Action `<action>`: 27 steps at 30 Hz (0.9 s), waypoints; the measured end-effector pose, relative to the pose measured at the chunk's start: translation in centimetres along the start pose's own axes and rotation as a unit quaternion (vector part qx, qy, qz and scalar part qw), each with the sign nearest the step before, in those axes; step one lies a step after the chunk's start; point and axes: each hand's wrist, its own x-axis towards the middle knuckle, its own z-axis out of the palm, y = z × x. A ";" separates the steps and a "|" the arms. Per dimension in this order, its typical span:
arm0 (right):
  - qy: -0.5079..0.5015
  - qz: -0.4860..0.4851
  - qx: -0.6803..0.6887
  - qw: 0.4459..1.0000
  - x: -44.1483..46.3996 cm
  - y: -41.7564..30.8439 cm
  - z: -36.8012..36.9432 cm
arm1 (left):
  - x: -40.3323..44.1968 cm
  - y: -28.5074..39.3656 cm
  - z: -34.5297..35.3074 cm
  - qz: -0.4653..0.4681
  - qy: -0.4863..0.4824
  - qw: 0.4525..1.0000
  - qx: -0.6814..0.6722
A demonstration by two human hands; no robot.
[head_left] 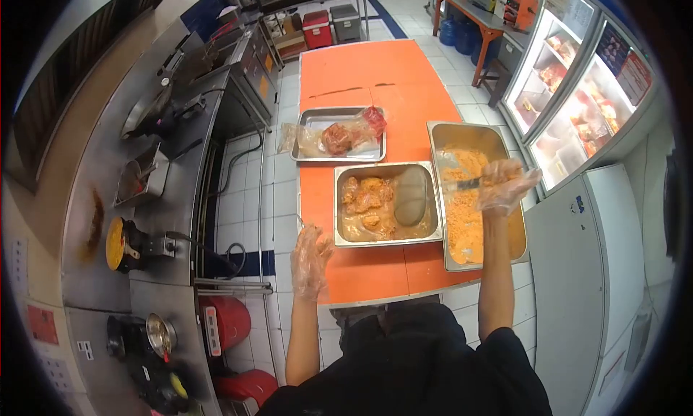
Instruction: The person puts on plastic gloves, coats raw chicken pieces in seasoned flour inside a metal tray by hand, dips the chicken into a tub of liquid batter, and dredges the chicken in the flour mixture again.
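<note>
My right hand [503,185], in a clear plastic glove, is over the right side of a deep steel pan [468,145] of orange-yellow crumbly coating. Its fingers are closed round a dark, flat-ended tool [468,184] that reaches over the coating. My left hand [310,263], gloved too, is at the left edge of the orange table [364,275], its fingers partly curled; a thin item [300,220] shows by its fingertips. Between the hands a second steel pan [388,241] holds coated pieces [367,196] in liquid, with a greyish oval shape [411,196] at its right.
A shallow tray [332,115] with bagged meat [338,137] lies behind the middle pan. Along the left runs a steel counter [180,199] with burners and pans. Lit glass-door fridges [577,91] and a white cabinet [570,272] stand at the right.
</note>
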 end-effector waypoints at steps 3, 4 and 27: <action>-0.086 0.020 0.033 0.996 1.9 -1.0 1.4 | -1.7 -0.2 1.8 0.005 0.028 1.000 -0.012; -0.096 0.028 0.051 0.994 2.2 -0.3 2.1 | -2.2 -0.3 2.2 0.002 0.048 0.999 -0.014; -0.019 0.103 -0.040 0.994 1.4 6.7 3.1 | -4.1 -2.5 3.0 0.028 0.086 0.992 -0.088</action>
